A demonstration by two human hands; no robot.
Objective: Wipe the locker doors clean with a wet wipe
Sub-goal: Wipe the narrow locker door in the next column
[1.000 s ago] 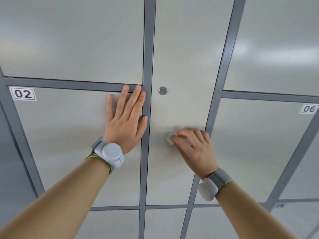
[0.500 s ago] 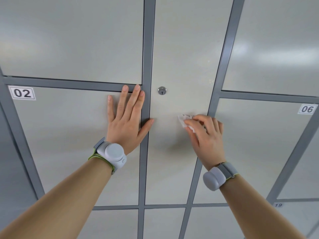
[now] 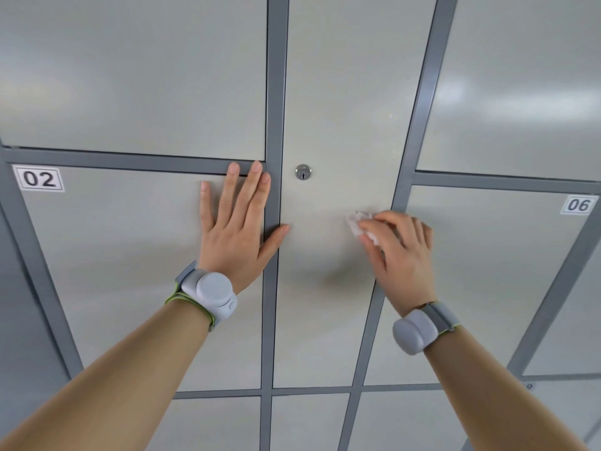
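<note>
A wall of pale grey locker doors with darker grey frames fills the view. The tall middle door (image 3: 335, 92) carries a round keyhole lock (image 3: 303, 172). My right hand (image 3: 401, 252) grips a small crumpled white wet wipe (image 3: 357, 224) and presses it against the right side of that middle door, below and right of the lock. My left hand (image 3: 239, 229) lies flat with fingers straight on the door labelled 02 (image 3: 113, 255); its thumb reaches across the frame strip (image 3: 271, 304) onto the middle door.
A door labelled 06 (image 3: 487, 271) is to the right of the middle door. More doors lie above and below, split by grey frame bars. Both wrists wear grey bands with rounded modules.
My right hand has carried the wipe up and to the right across the middle door, from its centre toward its right edge. My left hand stayed flat, with its thumb spread further out.
</note>
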